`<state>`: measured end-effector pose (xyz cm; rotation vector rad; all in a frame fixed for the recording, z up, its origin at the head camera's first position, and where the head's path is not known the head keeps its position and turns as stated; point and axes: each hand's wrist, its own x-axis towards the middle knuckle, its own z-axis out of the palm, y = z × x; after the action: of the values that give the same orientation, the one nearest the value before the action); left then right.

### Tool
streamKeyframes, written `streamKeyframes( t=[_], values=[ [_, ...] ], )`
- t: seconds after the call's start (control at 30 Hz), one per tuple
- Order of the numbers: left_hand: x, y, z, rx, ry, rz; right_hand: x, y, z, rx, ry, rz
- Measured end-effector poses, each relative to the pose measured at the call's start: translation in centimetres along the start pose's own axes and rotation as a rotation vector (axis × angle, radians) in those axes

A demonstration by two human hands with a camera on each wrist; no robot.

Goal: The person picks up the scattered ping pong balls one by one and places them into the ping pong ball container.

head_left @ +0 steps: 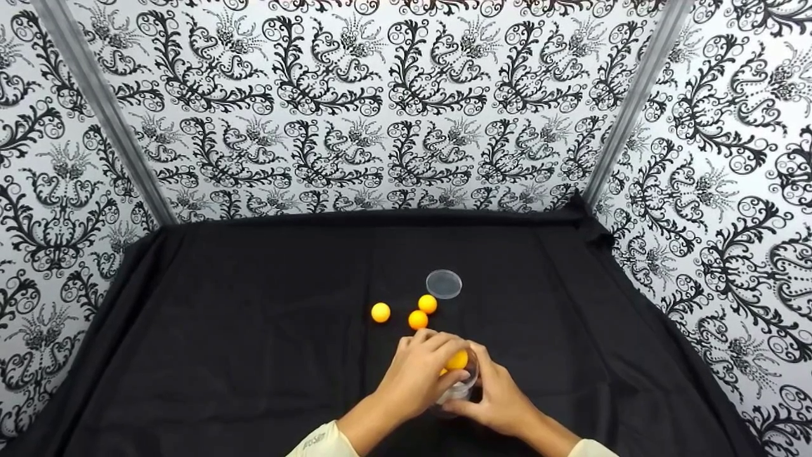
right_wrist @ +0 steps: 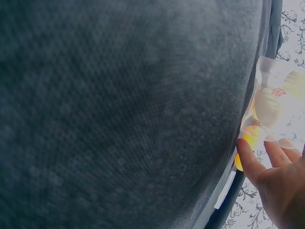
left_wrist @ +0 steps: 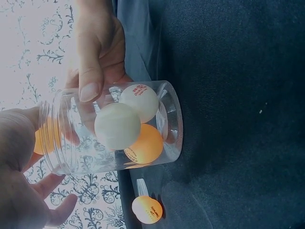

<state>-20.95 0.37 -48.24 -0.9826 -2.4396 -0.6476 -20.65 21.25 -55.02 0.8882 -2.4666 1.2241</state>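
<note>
A clear plastic jar [left_wrist: 81, 160] stands on the black cloth, with two white ping-pong balls [left_wrist: 116, 126] and an orange ping-pong ball [left_wrist: 147, 145] visible low inside it. My right hand [head_left: 501, 390] grips the jar's side, thumb and fingers round its wall. Over the jar's mouth, my left hand [head_left: 419, 365] holds another orange ping-pong ball [head_left: 457, 360] between thumb and fingers, right at the threaded rim. In the right wrist view, the right hand's fingers [right_wrist: 250, 160] lie along the jar, which is partly cut off by the frame.
Beyond the hands, three orange ping-pong balls lie on the cloth: one [head_left: 380, 312] to the left, and a pair [head_left: 427, 304] [head_left: 418, 319] close together. A clear round lid [head_left: 444, 284] lies flat just behind the pair. Patterned walls [head_left: 380, 127] border the black-covered table [head_left: 254, 317].
</note>
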Motion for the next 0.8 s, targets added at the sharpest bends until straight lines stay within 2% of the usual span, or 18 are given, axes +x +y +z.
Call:
streamKeyframes(
  t=[0.17, 0.47, 0.8],
  values=[
    [-0.03, -0.04, 0.15, 0.007, 0.006, 0.001, 0.04, -0.13, -0.03, 0.008, -0.008, 0.013],
    [0.01, -0.1, 0.3, 0.025, 0.024, 0.012, 0.21, -0.03, 0.01, 0.015, 0.009, -0.057],
    [0.04, 0.06, 0.16, 0.039, -0.004, 0.009, 0.14, 0.06, 0.05, -0.027, 0.025, -0.063]
  ],
)
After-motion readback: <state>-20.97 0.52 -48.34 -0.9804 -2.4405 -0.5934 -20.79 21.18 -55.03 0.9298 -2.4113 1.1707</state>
